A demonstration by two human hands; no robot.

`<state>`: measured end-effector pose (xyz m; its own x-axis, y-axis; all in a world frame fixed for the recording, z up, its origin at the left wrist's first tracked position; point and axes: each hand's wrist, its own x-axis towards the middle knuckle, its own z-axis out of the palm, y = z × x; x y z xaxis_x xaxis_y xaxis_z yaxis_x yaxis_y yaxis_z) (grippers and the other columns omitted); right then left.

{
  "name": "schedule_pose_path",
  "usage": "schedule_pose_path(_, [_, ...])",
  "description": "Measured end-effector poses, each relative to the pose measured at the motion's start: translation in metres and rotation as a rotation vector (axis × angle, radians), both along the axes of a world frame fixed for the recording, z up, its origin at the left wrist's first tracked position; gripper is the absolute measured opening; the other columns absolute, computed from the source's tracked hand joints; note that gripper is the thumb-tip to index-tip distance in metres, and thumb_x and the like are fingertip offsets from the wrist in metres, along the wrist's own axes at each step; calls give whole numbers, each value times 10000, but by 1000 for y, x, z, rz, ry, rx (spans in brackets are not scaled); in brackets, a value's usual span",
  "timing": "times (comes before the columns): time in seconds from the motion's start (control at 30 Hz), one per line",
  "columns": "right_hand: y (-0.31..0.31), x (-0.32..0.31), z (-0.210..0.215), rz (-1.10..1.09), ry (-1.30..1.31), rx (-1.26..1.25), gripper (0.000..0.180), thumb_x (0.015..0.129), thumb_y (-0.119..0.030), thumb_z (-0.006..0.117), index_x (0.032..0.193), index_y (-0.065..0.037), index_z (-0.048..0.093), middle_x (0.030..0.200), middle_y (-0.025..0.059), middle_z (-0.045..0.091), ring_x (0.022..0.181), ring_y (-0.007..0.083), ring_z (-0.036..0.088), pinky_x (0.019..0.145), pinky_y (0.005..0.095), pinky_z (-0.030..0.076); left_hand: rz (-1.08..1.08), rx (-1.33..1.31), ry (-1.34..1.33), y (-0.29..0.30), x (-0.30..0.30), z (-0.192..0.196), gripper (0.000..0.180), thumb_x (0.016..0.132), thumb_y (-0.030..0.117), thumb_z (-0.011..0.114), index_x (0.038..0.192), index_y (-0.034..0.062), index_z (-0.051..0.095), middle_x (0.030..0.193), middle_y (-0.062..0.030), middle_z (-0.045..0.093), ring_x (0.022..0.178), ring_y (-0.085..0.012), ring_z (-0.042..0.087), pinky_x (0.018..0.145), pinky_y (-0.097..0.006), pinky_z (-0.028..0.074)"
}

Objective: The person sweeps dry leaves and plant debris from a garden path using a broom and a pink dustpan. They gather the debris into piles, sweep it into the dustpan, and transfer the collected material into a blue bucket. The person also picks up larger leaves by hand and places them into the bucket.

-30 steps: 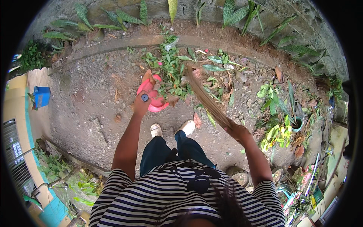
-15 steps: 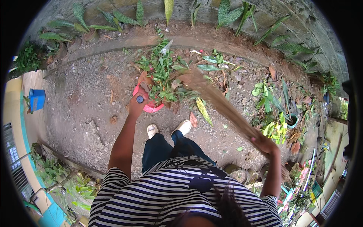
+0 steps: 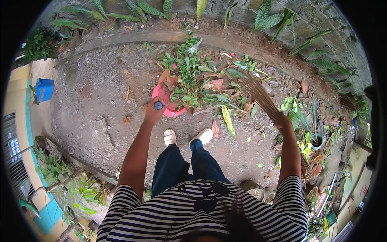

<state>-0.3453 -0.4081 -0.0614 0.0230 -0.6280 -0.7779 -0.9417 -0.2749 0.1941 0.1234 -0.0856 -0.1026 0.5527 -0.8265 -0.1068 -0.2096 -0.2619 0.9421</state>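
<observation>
plainly, the two hands are well apart, each clamped on something of its own: the left hand (image 3: 154,109) has its fingers curled around a handle whose round blue-grey end (image 3: 158,105) points up, just at the left side of the pink dustpan (image 3: 174,110), while the right hand (image 3: 284,122) is wrapped around the bundled stick broom (image 3: 263,98), its thin tips slanting away to the upper left among fallen leaves. the dustpan sits on the gravelly ground (image 3: 96,121) ahead of the cream shoes (image 3: 206,136), with a heap of leafy green cuttings (image 3: 186,72) against and partly over it.
</observation>
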Motion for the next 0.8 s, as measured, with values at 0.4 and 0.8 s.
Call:
schedule_pose_path(0.4, [169, 127, -19, 384, -185, 397, 915, 590, -260, 712, 1335, -174, 189, 987, 175, 592, 915, 324, 580, 792, 427, 460, 25, -32, 154, 2, 8, -8, 148, 666, -33, 568, 721, 58, 465, 715, 7, 479, 692, -73, 461, 643, -223, 388])
schedule_pose_path(0.8, [92, 60, 58, 148, -241, 224, 861, 587, -241, 700, 1320, -232, 249, 994, 177, 594, 916, 334, 577, 816, 399, 452, 134, -24, 146, 25, 15, -15, 180, 688, -1, 636, 708, 49, 464, 761, -18, 514, 903, -140, 561, 758, -255, 417])
